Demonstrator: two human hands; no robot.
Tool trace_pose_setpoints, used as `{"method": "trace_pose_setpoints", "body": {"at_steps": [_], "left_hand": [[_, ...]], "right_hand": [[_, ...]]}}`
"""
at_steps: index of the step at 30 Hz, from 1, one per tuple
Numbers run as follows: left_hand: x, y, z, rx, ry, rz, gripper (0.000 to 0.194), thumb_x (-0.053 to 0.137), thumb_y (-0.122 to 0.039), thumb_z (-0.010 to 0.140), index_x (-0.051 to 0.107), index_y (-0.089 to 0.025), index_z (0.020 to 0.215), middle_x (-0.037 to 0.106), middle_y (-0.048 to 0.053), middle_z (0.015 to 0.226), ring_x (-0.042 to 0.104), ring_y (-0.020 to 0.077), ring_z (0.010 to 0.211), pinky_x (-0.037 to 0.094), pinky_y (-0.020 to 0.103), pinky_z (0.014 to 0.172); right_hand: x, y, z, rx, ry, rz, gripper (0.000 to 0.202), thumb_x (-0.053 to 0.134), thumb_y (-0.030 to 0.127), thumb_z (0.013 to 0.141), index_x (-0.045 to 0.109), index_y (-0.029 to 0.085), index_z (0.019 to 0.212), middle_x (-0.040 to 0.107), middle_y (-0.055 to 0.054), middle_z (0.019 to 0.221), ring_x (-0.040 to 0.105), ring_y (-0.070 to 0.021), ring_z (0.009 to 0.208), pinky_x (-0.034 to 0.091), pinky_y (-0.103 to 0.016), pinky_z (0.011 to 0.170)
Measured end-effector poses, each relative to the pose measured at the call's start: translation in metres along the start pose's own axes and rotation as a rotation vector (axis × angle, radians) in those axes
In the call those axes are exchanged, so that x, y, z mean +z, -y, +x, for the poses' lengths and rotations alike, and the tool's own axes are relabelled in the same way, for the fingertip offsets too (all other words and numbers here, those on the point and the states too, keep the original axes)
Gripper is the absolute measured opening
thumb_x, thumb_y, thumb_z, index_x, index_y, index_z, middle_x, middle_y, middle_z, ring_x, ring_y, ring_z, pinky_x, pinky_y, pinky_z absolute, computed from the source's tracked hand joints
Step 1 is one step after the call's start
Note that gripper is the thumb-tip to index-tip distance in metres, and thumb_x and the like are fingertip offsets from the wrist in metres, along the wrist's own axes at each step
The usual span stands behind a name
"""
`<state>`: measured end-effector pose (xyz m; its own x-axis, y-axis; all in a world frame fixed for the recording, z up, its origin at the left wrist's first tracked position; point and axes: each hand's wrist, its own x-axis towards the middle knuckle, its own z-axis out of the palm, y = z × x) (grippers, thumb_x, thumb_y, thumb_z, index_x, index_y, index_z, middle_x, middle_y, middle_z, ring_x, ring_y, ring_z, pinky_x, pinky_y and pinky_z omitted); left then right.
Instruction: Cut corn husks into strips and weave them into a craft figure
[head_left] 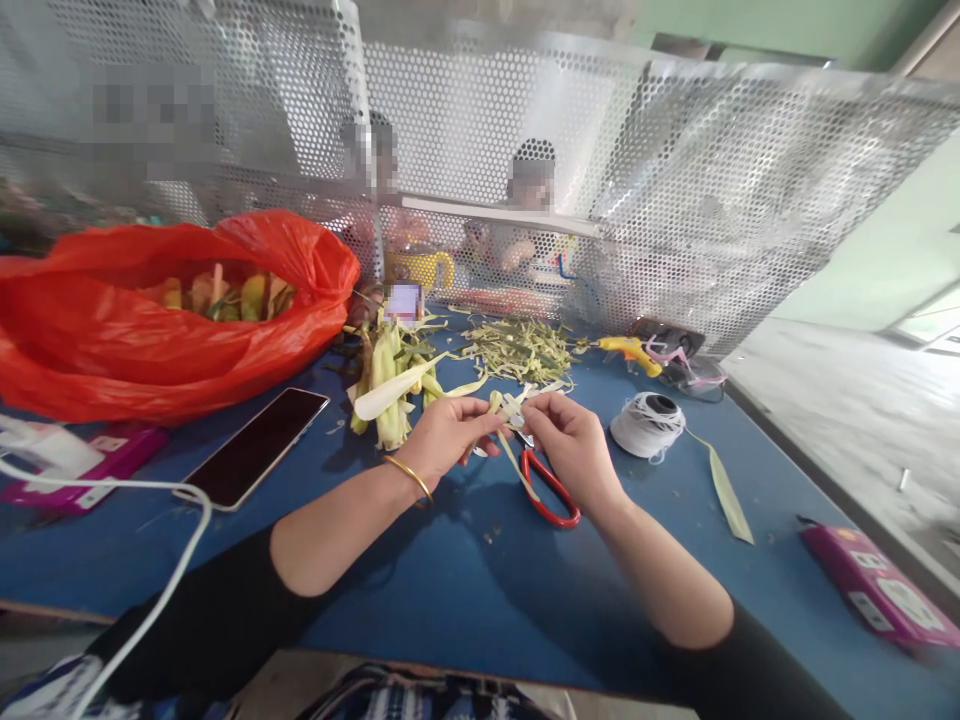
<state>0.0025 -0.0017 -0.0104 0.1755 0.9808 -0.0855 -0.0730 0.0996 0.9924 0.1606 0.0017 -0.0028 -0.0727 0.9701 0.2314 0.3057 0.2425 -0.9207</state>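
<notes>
- Pale husk piece, mid-surface: the left hand pinches it between thumb and fingers, the right hand pinches its right end. Too hard a pull between them could split it, as husk seems likely to tear along its grain.
- Fingers hide part of the join, and I cannot tell whether thread is in it too; a slack grip by either hand could let small bits slip apart.
- Red-handled scissors lie just below the right hand, with a loose strip hanging near the handle. Dropping the hands there could snag the strip or knock a finger against the blades.
- White thread sits on its spool to the right, its tail running to a leaf; a sweep of the right forearm could drag or tangle it.
- Husks at the far left and shreds at the far middle lie close to the work, so a small piece set down could get lost among them.
</notes>
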Motion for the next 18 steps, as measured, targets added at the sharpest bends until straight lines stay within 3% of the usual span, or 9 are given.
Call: {"method": "trace_pose_setpoints", "body": {"at_steps": [6,12,18], "left_hand": [[0.0003,-0.0012,0.0,0.03,0.0,0.056,0.019,0.066,-0.029,0.079,0.069,-0.015,0.066,0.064,0.0,0.058,0.048,0.0053,0.044,0.027,0.017,0.037],[-0.0007,-0.0013,-0.0009,0.015,0.03,0.117,0.019,0.064,-0.029,0.078,0.069,-0.016,0.066,0.064,0.0,0.058,0.047,0.0063,0.044,0.026,0.017,0.038],[-0.0005,-0.0002,-0.0024,0.057,0.116,0.262,0.017,0.062,-0.022,0.077,0.068,-0.016,0.063,0.066,0.001,0.062,0.052,0.0085,0.047,0.037,0.019,0.046]], "right_hand": [[-0.0008,0.0001,0.001,0.072,0.072,0.044,0.023,0.061,0.04,0.074,0.057,0.018,0.066,0.053,0.004,0.054,0.041,-0.0089,0.047,0.032,-0.023,0.047],[-0.0011,-0.0029,0.0013,-0.008,0.118,0.005,0.023,0.058,0.038,0.078,0.058,0.018,0.068,0.053,0.003,0.057,0.041,-0.0095,0.05,0.033,-0.023,0.049],[0.001,-0.0052,-0.0034,-0.146,0.078,-0.161,0.015,0.052,0.029,0.084,0.06,0.022,0.095,0.061,0.002,0.066,0.054,-0.0134,0.058,0.04,-0.025,0.057]]}}
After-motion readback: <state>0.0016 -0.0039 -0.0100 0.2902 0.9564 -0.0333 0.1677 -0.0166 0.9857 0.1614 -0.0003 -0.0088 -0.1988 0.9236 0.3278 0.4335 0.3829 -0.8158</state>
